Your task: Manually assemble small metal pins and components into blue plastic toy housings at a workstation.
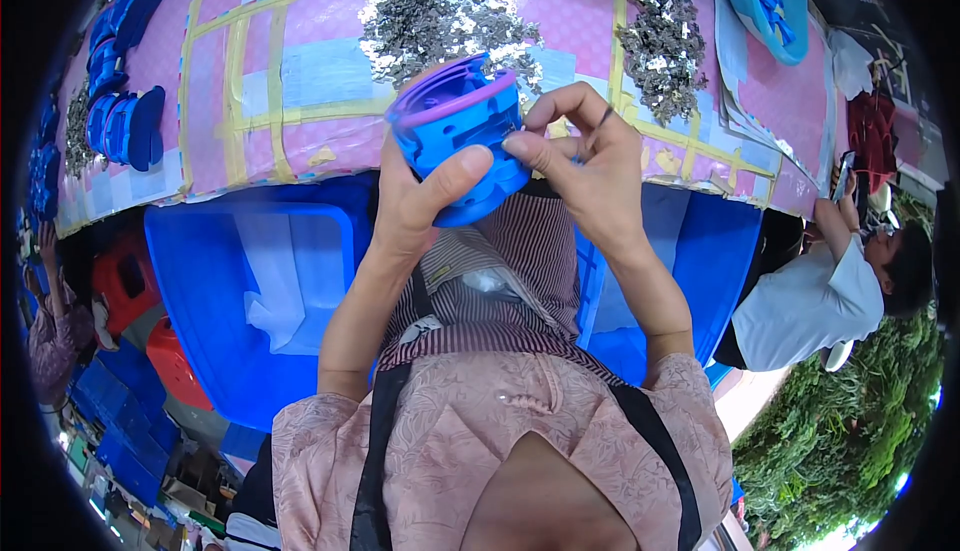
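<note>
Gripped in the left hand (pixel 415 201), a blue moulded plastic housing with a purple rim (pixel 460 136) is held above the pink taped tabletop (pixel 320 71), thumb pressed on its side. A small piece (too small to identify) is pinched at its edge by the right hand (pixel 585 166). Piles of silvery metal bits (pixel 440 6) lie beyond.
</note>
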`<state>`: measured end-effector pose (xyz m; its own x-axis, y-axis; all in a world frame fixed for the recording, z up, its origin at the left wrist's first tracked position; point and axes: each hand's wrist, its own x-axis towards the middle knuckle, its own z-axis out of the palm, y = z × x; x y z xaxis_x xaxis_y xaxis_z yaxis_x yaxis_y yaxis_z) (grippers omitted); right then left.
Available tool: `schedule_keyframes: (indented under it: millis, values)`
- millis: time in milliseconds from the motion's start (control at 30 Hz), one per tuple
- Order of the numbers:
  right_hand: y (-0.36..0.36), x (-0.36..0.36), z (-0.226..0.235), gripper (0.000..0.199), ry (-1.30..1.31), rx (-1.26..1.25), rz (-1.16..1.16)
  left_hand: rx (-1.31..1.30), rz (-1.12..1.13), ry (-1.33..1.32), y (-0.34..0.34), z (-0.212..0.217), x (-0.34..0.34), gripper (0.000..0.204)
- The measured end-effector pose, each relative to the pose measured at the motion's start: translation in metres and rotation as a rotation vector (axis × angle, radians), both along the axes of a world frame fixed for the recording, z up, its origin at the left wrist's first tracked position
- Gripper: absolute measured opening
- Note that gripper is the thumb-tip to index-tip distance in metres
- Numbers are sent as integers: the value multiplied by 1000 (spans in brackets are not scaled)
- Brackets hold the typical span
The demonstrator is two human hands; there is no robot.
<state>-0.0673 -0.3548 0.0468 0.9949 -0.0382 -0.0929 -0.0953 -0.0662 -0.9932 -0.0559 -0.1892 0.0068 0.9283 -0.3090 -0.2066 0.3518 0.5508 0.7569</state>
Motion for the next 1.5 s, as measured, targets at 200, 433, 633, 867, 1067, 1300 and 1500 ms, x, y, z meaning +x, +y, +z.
schedule_keyframes:
  millis: [200,433,633,867,1067,1300,1500]
  values:
    - [2,0,-14,19,170,0,-4,236,97,-136,-2,-7,-5,77]
    - [-2,13,-6,17,250,114,60,191,129,-50,0,-8,-1,76]
    - [-15,49,-26,15,-101,-347,-38,-28,-53,235,8,0,2,67]
    - [-26,78,-63,22,-342,-808,-121,-44,-40,212,13,-8,10,65]
    - [-27,81,-64,20,-322,-755,-121,-31,-2,200,12,-6,15,65]
    - [-27,83,-66,15,-370,-766,-76,-55,-12,199,12,-7,17,65]
    - [-22,80,-50,13,-259,-356,-219,-69,-3,181,9,-2,17,64]
